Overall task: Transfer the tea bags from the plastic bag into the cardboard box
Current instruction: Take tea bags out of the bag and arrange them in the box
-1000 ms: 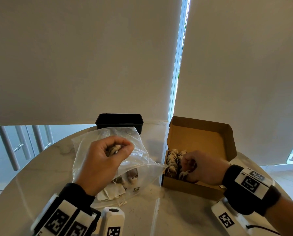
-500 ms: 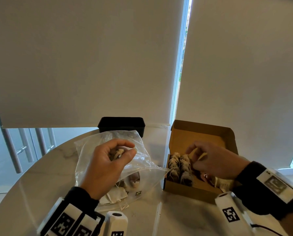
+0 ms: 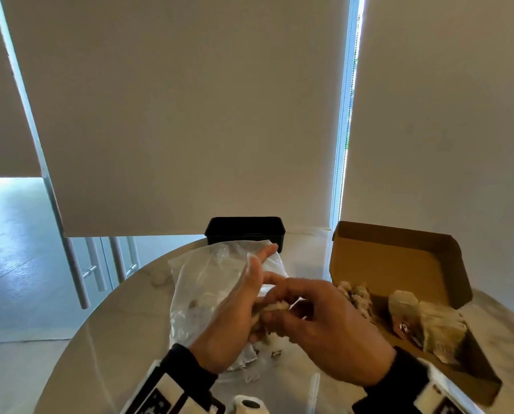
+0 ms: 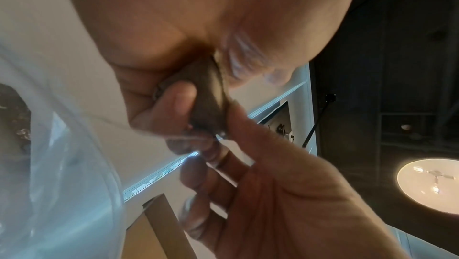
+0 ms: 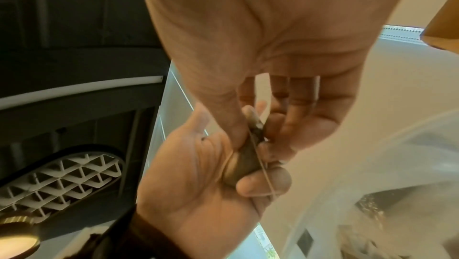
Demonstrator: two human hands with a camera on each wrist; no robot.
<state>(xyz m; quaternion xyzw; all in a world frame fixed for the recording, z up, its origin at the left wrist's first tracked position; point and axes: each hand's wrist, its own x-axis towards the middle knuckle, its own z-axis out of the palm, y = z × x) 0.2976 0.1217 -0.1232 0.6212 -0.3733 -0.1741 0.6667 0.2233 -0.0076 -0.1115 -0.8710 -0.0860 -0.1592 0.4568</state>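
Roughly mid-task, judging by what's where. Both hands meet above the table (image 3: 124,339), between the plastic bag (image 3: 207,282) and the cardboard box (image 3: 399,264). The right hand (image 3: 318,327) has thumb & fingertips pinched on a tea bag (image 5: 244,163), w/ its string trailing across the fingers. The left hand (image 3: 234,318) cradles the same tea bag from below: thumb & lower fingers curled on it, index finger stretched out toward the black container (image 3: 245,231) at the back. So the tea bag is held by both hands at once, a hand-off by the look of it, though the blur makes it hard to say which hand carries the weight.

Done so far: the box, lid standing open, already holds a row of tea bags (image 3: 357,297) along its left side plus a few loose ones (image 3: 429,321) nearer the right.

Left to do: the plastic bag lies open on the table w/ more tea bags inside at its near end, approx. a handful, count not clear. Each needs lifting out & setting in the box, incl. the one now in hand.
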